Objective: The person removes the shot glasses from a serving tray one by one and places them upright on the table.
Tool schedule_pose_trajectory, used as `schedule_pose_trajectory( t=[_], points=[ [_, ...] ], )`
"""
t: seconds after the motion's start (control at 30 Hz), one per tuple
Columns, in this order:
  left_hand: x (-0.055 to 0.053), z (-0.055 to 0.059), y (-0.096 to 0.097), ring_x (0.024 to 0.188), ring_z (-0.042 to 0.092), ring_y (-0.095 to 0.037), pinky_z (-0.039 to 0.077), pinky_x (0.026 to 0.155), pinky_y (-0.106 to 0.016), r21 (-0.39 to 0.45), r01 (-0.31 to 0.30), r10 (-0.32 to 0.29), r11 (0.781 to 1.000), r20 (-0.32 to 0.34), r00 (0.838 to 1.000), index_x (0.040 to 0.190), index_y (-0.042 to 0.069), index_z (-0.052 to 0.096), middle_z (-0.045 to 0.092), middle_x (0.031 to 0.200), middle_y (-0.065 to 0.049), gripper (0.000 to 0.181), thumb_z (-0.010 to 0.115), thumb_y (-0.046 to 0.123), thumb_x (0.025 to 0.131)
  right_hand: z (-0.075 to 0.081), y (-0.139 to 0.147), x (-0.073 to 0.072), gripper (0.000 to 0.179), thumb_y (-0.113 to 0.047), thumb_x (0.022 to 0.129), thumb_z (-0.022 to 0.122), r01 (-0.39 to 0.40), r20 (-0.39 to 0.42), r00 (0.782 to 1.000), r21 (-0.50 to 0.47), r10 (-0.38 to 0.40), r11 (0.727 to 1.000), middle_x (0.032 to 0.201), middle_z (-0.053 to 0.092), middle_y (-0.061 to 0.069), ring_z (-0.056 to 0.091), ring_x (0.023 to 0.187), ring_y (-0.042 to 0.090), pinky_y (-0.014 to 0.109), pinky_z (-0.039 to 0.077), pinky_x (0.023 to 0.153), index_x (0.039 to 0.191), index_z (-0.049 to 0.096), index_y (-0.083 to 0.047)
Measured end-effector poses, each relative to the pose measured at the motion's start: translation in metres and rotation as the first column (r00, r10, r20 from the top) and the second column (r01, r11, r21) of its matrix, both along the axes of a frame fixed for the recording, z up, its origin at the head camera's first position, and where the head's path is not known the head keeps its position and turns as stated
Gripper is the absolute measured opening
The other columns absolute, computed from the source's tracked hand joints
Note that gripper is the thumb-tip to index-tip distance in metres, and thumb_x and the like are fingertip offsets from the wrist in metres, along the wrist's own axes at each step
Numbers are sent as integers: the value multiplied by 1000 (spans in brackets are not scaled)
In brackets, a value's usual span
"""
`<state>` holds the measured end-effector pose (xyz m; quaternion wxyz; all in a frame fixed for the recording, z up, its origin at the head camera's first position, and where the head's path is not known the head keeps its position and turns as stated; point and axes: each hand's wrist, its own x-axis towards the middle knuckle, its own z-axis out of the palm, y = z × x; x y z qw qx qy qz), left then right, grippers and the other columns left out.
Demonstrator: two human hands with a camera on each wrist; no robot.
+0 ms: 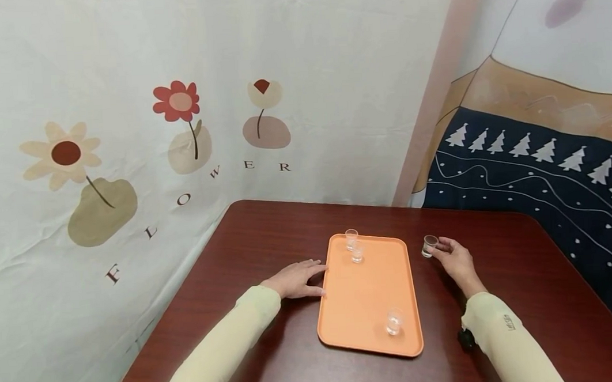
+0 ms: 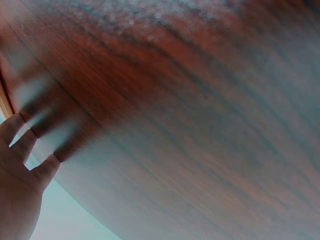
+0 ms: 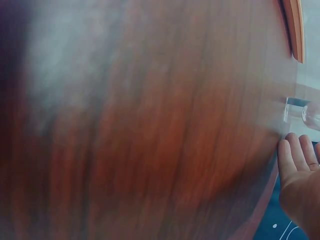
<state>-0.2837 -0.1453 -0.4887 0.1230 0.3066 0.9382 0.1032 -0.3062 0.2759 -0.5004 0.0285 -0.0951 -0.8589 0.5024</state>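
Observation:
An orange tray (image 1: 365, 292) lies on the table with three small clear shot glasses on it. Two of these, a rear glass (image 1: 352, 239) and one just in front of it (image 1: 358, 254), stand close together near the far left corner; a third glass (image 1: 393, 322) is at the near right. My left hand (image 1: 296, 279) has its fingers spread, fingertips right at the tray's left edge. Beyond the tray's right side, my right hand (image 1: 457, 262) pinches another shot glass (image 1: 428, 247) between thumb and fingers. That glass (image 3: 311, 116) shows only partly in the right wrist view.
The dark red-brown wooden table (image 1: 266, 233) extends on both sides of the tray. Behind it hangs a white cloth (image 1: 332, 97) printed with flowers and letters, and on the right a dark blue cloth (image 1: 539, 184) with white trees.

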Motion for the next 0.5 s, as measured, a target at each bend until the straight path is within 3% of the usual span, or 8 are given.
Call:
schedule_pose_trajectory(
  t=[0.13, 0.37, 0.5],
  points=[
    [-1, 0, -1, 146, 29, -24, 28, 116, -46, -15, -5, 5, 1000, 6, 1000, 153, 21, 40, 36, 157, -9, 75, 60, 60, 92, 1, 2, 3, 72, -35, 97, 65, -7, 15, 1000, -25, 8, 1000, 140, 50, 27, 49, 125, 36, 44, 44, 100, 149, 37, 4],
    [0, 2, 0, 146, 29, -26, 28, 116, -47, -7, 3, -3, 1000, 13, 1000, 153, 19, 41, 36, 157, -10, 76, 61, 60, 92, 5, 7, 7, 73, -37, 96, 66, -9, -8, 1000, 19, 9, 1000, 140, 51, 27, 53, 123, 35, 26, 46, 85, 150, 37, 3],
    [-1, 0, -1, 146, 29, -25, 28, 115, -47, -10, 4, -4, 1000, -1, 1000, 153, 20, 41, 36, 157, -10, 75, 61, 60, 92, 6, 9, 8, 74, -39, 96, 65, -26, -15, 1000, 15, 26, 1000, 141, 50, 27, 53, 124, 36, 27, 48, 87, 150, 36, 3]
  ],
)
